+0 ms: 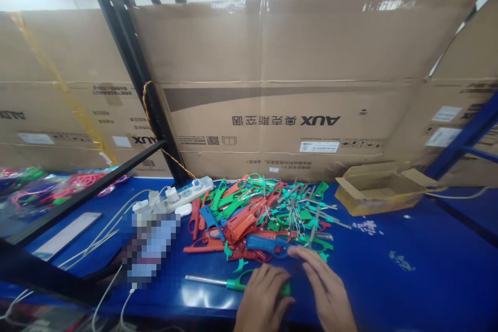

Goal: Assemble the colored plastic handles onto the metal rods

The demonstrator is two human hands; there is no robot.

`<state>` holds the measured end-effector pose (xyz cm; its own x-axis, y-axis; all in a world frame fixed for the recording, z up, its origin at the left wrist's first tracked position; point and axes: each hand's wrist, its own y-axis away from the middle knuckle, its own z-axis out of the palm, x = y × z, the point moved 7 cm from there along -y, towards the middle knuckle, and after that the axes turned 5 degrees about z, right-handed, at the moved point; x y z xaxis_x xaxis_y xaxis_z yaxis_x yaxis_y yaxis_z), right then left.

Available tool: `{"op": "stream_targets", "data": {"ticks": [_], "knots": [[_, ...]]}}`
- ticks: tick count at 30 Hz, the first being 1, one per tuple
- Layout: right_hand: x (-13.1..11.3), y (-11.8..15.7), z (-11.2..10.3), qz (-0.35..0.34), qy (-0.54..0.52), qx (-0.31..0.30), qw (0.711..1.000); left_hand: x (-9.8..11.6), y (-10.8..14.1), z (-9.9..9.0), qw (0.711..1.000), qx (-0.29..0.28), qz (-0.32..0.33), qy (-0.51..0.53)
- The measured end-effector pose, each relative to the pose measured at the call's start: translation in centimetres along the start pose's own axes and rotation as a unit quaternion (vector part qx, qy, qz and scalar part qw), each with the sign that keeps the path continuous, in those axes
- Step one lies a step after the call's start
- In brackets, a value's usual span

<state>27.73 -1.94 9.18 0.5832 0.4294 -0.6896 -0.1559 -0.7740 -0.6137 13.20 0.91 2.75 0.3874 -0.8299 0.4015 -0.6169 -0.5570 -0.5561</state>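
Observation:
A long-nosed green gas lighter (235, 284) lies near the front of the blue table, its metal tube pointing left. Curled over its handle is my left hand (263, 295), which hides most of the grip; a bit of green shows between the fingers. My right hand (323, 286) is just to the right, fingers stretched out and apart from the left, with nothing visible in it. Its fingertips are at the near edge of a heap of orange, green and blue lighter parts (249, 223). A blue lighter handle (266, 244) lies closest to those fingertips. Loose teal trigger pieces (240, 265) lie beside the heap.
Behind the heap stands a white power strip (190, 194) with plugs and cables. A blurred phone-like device (153, 251) is at left, by a black rack post (132, 62). An open cardboard box (373, 202) sits back right, near small scattered pieces (365, 225). Cardboard (272, 62) walls the back.

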Motion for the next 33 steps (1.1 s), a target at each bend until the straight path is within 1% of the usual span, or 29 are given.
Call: {"op": "stream_targets", "data": {"ticks": [6, 12, 15, 21, 26, 29, 33], "knots": [[-0.1, 0.0, 0.2, -0.003, -0.037, 0.006, 0.999, 0.1, 0.0, 0.1, 1.000, -0.008, -0.001, -0.002], [-1.0, -0.5, 0.2, -0.016, -0.050, -0.035, 0.998, 0.0, 0.1, 0.2, 1.000, -0.009, 0.001, -0.004], [-1.3, -0.6, 0.0, -0.010, -0.057, -0.040, 0.998, 0.2, 0.0, 0.1, 1.000, -0.017, -0.011, 0.002], [-0.8, -0.4, -0.2, 0.016, -0.063, -0.022, 0.998, 0.6, -0.3, -0.3, 0.998, -0.031, -0.050, 0.016], [0.0, 0.2, -0.5, 0.031, -0.057, 0.018, 0.998, 0.7, -0.4, -0.6, 0.998, -0.031, -0.056, 0.021], [-0.2, 0.4, -0.6, 0.015, -0.048, 0.019, 0.999, 0.7, -0.4, -0.7, 0.997, -0.032, -0.057, 0.031], [-1.0, 0.3, -0.6, -0.013, -0.022, -0.007, 1.000, 0.8, -0.5, -0.7, 0.998, -0.032, -0.054, 0.026]]}}
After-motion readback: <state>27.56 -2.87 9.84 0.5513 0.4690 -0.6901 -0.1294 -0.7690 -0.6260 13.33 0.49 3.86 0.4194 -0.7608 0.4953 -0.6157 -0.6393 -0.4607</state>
